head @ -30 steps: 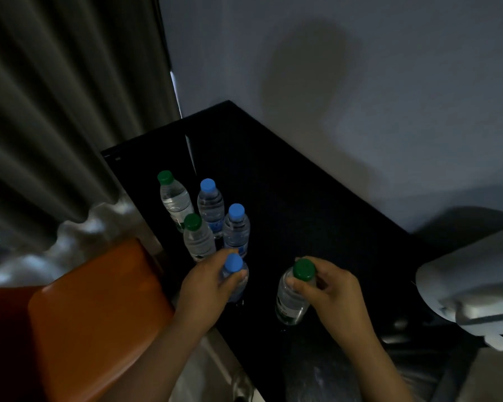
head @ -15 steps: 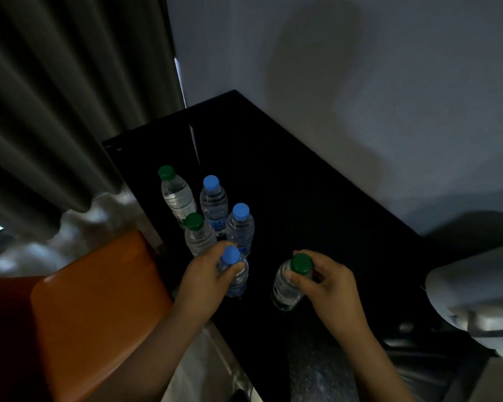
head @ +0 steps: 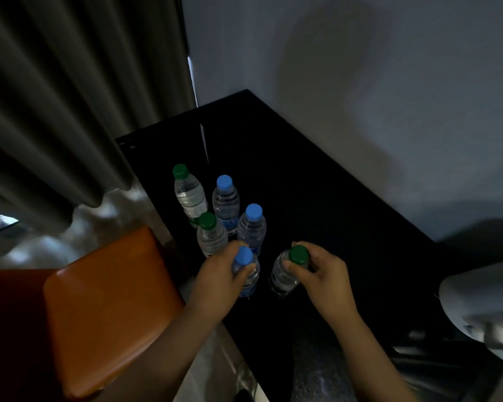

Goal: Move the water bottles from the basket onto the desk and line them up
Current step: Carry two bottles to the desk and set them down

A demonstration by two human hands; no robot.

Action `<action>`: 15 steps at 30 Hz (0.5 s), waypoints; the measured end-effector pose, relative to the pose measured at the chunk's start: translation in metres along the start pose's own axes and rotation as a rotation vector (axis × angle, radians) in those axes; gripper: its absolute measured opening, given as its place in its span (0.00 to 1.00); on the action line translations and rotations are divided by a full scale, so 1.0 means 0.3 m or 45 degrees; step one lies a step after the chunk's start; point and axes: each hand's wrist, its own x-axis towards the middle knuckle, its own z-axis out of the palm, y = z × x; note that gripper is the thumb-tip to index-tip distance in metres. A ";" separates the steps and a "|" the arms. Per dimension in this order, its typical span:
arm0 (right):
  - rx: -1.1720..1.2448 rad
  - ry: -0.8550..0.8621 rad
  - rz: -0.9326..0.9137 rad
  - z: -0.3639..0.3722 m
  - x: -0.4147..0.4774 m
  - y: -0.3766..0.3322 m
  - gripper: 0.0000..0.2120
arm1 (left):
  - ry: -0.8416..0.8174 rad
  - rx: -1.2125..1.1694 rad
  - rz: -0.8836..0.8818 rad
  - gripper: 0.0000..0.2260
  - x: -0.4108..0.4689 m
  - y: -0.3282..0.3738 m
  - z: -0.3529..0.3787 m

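L hand (head: 218,274) grips blue-cap bottle (head: 246,274) at shoulder, R hand (head: 320,274) pinches green-cap bottle (head: 288,271) by neck; both on desk (head: 317,198) w/ four others. Probably light, thin-walled, slick; grab below cap.

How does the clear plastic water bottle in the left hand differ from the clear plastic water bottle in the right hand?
The left hand holds a blue-capped clear plastic bottle; the right hand holds a green-capped clear plastic bottle. The blue-capped bottle sits close beside the four standing bottles; the green-capped bottle is apart, to their right. Both are clear, capped and gripped near the top over the black desk.
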 end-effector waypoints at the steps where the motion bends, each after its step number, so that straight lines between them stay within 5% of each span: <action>1: -0.013 0.000 -0.005 0.004 0.000 0.004 0.20 | 0.006 0.001 0.005 0.14 0.000 0.000 -0.001; 15: -0.168 0.016 0.070 0.002 0.003 0.028 0.18 | 0.015 0.037 0.027 0.13 0.002 0.007 -0.009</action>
